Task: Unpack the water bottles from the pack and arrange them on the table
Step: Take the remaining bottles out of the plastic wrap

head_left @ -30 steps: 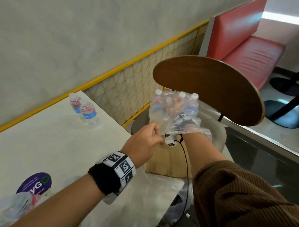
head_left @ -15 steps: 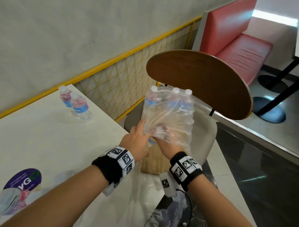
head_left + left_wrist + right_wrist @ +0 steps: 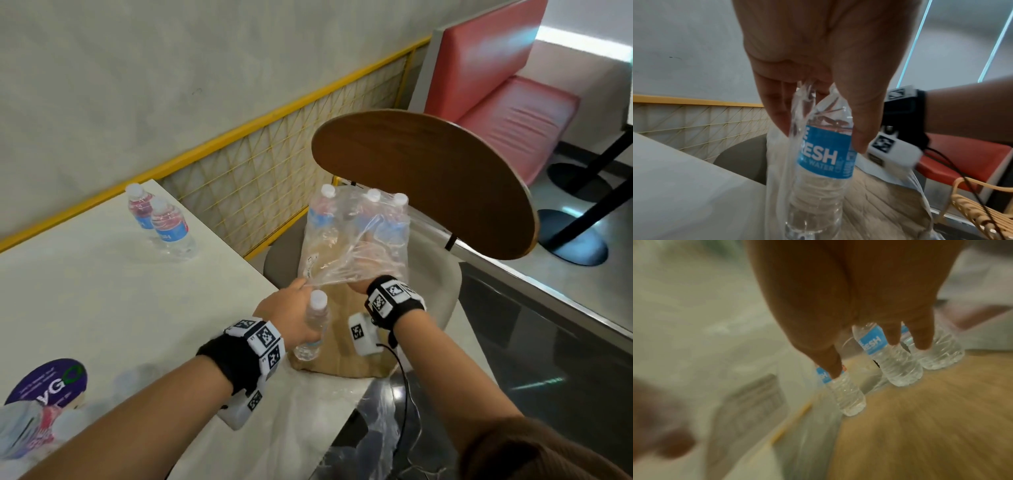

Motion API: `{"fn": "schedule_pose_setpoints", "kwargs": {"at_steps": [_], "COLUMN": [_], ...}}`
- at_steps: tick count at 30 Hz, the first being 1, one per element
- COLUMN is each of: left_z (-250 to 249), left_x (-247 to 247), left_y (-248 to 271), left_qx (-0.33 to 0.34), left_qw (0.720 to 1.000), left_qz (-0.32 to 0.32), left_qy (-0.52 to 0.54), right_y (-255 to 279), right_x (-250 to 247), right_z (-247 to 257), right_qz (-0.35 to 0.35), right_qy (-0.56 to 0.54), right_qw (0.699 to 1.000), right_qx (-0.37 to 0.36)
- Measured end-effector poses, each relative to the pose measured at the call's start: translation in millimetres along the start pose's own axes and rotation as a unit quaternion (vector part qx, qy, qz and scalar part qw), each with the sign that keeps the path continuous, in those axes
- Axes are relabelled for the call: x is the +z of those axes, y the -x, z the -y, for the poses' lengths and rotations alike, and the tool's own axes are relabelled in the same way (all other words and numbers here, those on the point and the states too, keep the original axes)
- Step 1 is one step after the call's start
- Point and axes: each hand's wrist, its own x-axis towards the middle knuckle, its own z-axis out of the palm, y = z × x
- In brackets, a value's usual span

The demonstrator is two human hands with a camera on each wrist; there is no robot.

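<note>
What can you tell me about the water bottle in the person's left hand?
The bottle is a small clear plastic one with ribbed sides, a white cap and a blue label whose white letters read "RESH" and "WATER" in the left wrist view. It looks full and sealed. It stands nearly upright, held in the air between the white table and the chair seat. The left hand grips it about the shoulder and label, and a strip of clear wrap from the pack is pinched against it.

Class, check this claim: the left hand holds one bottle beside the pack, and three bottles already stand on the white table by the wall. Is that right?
Not quite. The left hand does hold one bottle beside the pack, but the head view shows only two bottles standing on the white table by the wall, not three.
</note>
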Motion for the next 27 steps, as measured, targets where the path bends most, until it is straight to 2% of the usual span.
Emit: {"fn": "schedule_pose_setpoints", "kwargs": {"at_steps": [2, 4, 5, 9, 13, 15, 17, 19, 23, 27], "left_z": [-2, -3, -4, -8, -8, -6, 1, 11, 31, 37], "left_x": [4, 7, 9, 7, 3, 2, 1, -2, -15, -33], "left_y": [2, 2, 2, -1, -4, -3, -2, 1, 16, 41], "left_qx": [0.012, 0.025, 0.031, 0.038, 0.029, 0.023, 0.009, 0.004, 0.046, 0.080], "left_qw": [1.000, 0.999, 0.998, 0.997, 0.998, 0.999, 1.000, 1.000, 0.998, 0.994], "left_qz": [0.001, -0.001, -0.002, -0.005, -0.001, -0.004, -0.006, -0.004, -0.013, -0.033], "left_qy": [-0.018, -0.042, -0.052, -0.060, -0.049, -0.034, -0.007, 0.020, 0.046, 0.062], "right_y": [-17, -21, -27, -36, -48, -57, -57, -53, -41, 10], "right_x": [3, 2, 3, -10, -10, 1, 18, 37, 50, 55], "right_z": [-5, -5, -4, 20, 10, 4, -2, -21, -35, -38], "right_qz": [0.032, 0.075, 0.065, 0.090, 0.093, 0.114, 0.098, 0.104, 0.075, 0.012], "right_qy": [0.011, 0.067, 0.108, 0.082, 0.215, 0.187, 0.176, 0.212, 0.094, 0.100], "right_qw": [0.998, 0.993, 0.990, 0.991, 0.972, 0.975, 0.979, 0.972, 0.992, 0.985], "right_qx": [0.044, 0.062, 0.059, 0.047, 0.020, 0.043, 0.024, -0.011, -0.035, -0.141]}}
